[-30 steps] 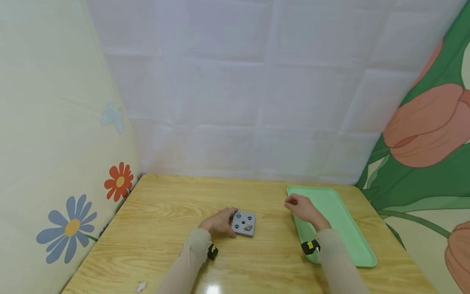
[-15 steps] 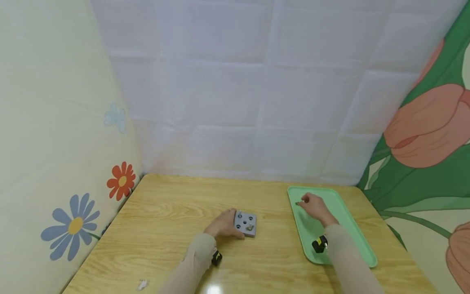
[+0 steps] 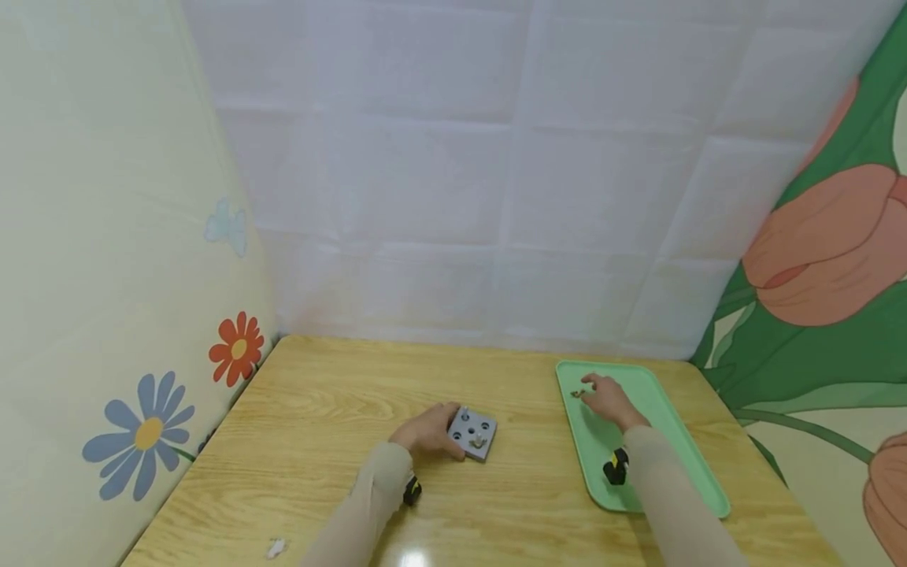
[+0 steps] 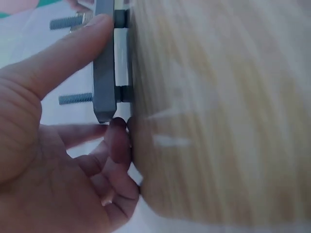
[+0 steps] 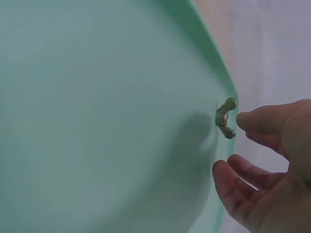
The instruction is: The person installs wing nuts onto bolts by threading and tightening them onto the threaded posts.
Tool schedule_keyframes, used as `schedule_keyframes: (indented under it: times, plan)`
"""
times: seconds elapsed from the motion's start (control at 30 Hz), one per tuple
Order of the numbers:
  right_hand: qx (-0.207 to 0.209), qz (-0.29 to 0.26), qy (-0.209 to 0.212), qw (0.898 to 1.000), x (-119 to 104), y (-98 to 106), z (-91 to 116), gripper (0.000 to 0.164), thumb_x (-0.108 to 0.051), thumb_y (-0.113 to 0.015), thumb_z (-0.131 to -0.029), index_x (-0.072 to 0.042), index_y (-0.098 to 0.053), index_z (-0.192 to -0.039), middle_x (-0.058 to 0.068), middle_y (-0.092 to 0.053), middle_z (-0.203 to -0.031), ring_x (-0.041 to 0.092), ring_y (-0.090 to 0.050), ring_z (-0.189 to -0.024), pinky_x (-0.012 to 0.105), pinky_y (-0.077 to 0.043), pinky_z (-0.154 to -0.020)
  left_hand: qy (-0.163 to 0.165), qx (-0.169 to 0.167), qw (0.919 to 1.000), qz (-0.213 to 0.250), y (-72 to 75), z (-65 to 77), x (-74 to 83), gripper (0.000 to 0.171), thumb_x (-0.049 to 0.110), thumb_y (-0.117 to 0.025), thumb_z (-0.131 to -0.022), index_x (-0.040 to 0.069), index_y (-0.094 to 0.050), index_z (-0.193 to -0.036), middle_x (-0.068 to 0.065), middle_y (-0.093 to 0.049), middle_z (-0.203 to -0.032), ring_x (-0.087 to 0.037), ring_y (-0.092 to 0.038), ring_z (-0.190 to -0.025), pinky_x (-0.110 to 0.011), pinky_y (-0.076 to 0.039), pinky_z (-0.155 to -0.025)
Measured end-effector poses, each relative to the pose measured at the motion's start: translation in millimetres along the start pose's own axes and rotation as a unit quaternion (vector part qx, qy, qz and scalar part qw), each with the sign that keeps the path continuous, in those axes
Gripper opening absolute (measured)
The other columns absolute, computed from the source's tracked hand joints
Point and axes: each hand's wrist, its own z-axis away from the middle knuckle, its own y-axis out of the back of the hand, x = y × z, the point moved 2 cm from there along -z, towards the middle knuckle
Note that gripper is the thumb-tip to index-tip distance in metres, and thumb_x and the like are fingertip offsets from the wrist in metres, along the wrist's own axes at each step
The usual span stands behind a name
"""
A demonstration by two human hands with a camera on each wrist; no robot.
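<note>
My left hand [image 3: 428, 431] grips a square grey plate [image 3: 473, 423] with several holes, its thumb and fingers on two edges. In the left wrist view, two threaded bolts [image 4: 75, 98] stick out of the plate, their heads on the table side. A brass wing nut [image 3: 478, 442] sits on the nearer bolt in the head view; the other bolt [image 3: 465, 413] is bare. My right hand [image 3: 611, 400] hovers over the green tray [image 3: 641, 480], thumb and fingers apart. Just beyond its fingertips, a loose wing nut [image 5: 221, 116] lies on the tray near the edge.
The wooden table [image 3: 340, 378] carries the tray on its right side, and a small white scrap [image 3: 276, 547] lies near the front left. A white cloth [image 3: 425, 197] hangs behind the table, with flowered cloths at both sides.
My right hand has moved right from beside the tray to over it and let go of the wing nut, which now lies there. The left hand has turned the plate slightly.
</note>
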Motion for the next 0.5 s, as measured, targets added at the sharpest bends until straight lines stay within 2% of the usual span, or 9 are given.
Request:
schedule_keyframes:
  times: [0.17,0.27,0.4,0.5]
  plan:
    - [-0.002,0.039,0.026,0.999,3.8,-8.1,-2.7,0.034,-0.006,-0.052,-0.082,0.008,-0.051,-0.113,0.025,-0.055,-0.098,0.034,-0.052,-0.085,0.047,-0.040,-0.072,0.069,0.029,0.9956,-0.056,-7.8,7.4,17.2,0.086,0.050,-0.075,-0.058,0.000,-0.042,-0.120,-0.004,-0.045,-0.090,-0.017,-0.043,-0.078,-0.033,-0.040,-0.069]
    - [0.011,0.059,0.040,0.997,3.5,-10.9,-3.0,0.030,-0.006,-0.053,-0.082,0.007,-0.055,-0.109,0.023,-0.057,-0.095,0.036,-0.052,-0.085,0.048,-0.039,-0.075,0.103,0.052,0.9904,-0.076,-12.4,10.0,25.3,0.091,0.059,-0.070,-0.058,-0.002,-0.042,-0.120,-0.007,-0.045,-0.092,-0.020,-0.042,-0.079,-0.036,-0.039,-0.068]
    - [0.015,0.071,0.040,0.997,2.9,-12.9,-3.7,0.024,-0.007,-0.054,-0.082,0.006,-0.058,-0.102,0.020,-0.059,-0.092,0.039,-0.052,-0.088,0.048,-0.040,-0.075,0.124,0.068,0.9867,-0.080,-14.5,9.4,28.5,0.091,0.060,-0.069,-0.058,-0.002,-0.042,-0.119,-0.009,-0.044,-0.092,-0.022,-0.041,-0.079,-0.039,-0.037,-0.068]
    - [0.013,0.068,0.026,0.997,3.5,-15.0,-4.5,0.021,-0.009,-0.055,-0.083,0.006,-0.059,-0.098,0.017,-0.060,-0.088,0.034,-0.054,-0.083,0.044,-0.042,-0.071,0.122,0.064,0.9875,-0.076,-14.5,7.6,26.2,0.090,0.059,-0.070,-0.058,-0.001,-0.043,-0.119,-0.008,-0.044,-0.091,-0.021,-0.040,-0.079,-0.039,-0.037,-0.067]
